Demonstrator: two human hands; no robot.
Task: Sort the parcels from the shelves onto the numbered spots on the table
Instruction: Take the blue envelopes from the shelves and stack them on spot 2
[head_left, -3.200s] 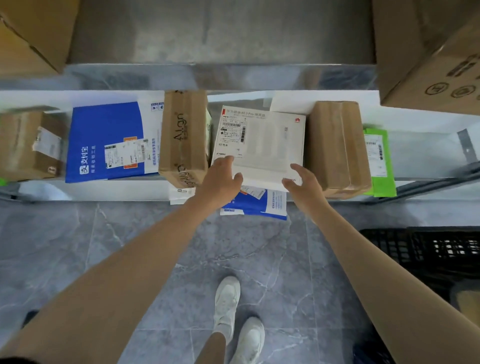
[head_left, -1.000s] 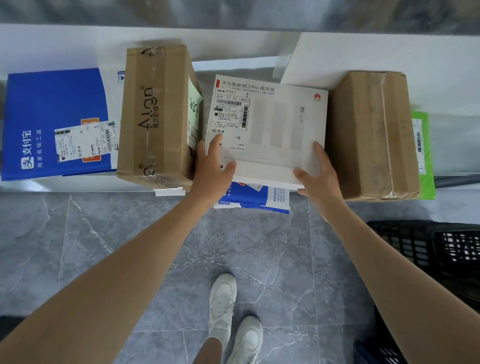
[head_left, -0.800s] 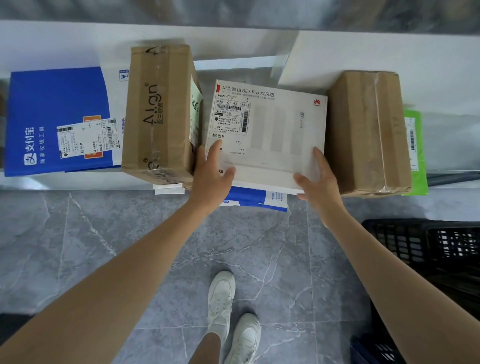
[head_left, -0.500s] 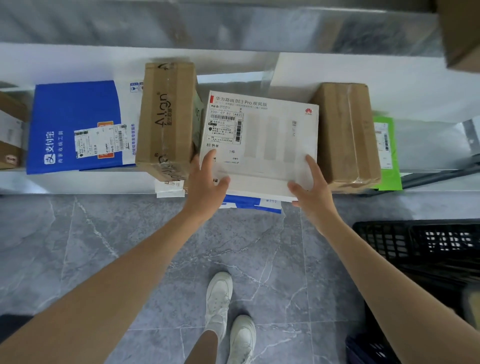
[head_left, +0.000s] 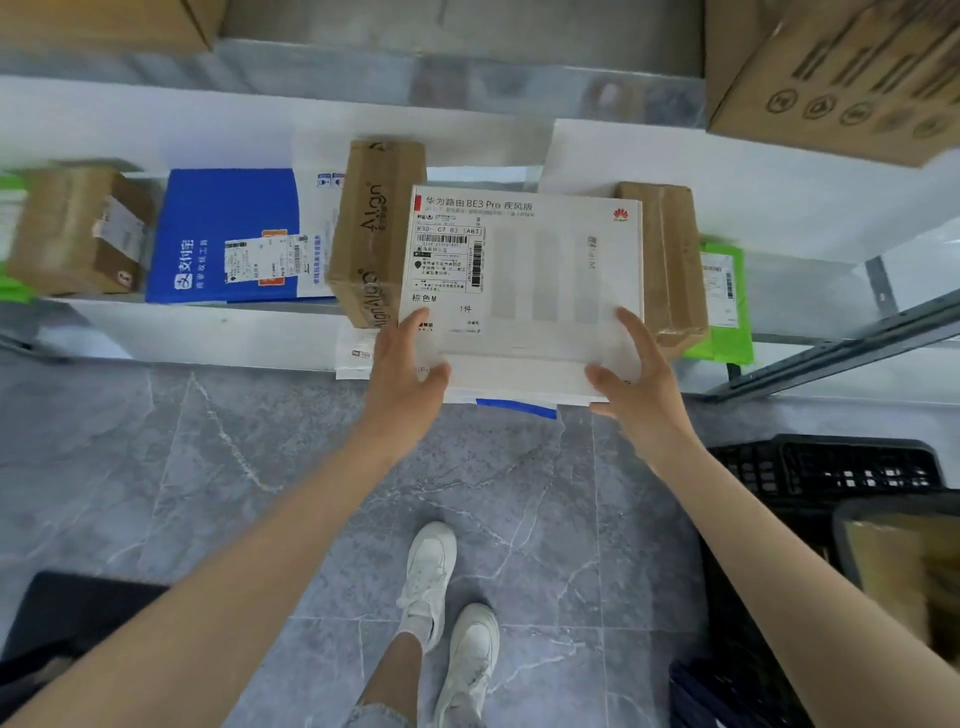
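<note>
Both hands hold the white box (head_left: 545, 270) at the front edge of the shelf (head_left: 208, 332). The left hand (head_left: 405, 364) grips its near left corner, fingers on the top face by the shipping label and thumb against the near side. The right hand (head_left: 634, 374) grips the near right corner the same way, fingers spread on top and thumb along the near side.

The box juts out past the shelf's front edge, its far part between the Align box (head_left: 374, 228) on its left and a brown box (head_left: 675, 260) on its right. Whether it rests on the shelf or is lifted clear I cannot tell. A blue-and-white envelope (head_left: 514, 406) peeks out from under its near edge.

Further left on the shelf lie a blue mailer (head_left: 223, 234) and, near the left end, a small box (head_left: 78, 228). A green mailer (head_left: 722, 301) sits just right of the brown box. On the floor to the right stands a black crate (head_left: 831, 467) – the person's white shoes (head_left: 431, 571) show below the arms.
</note>
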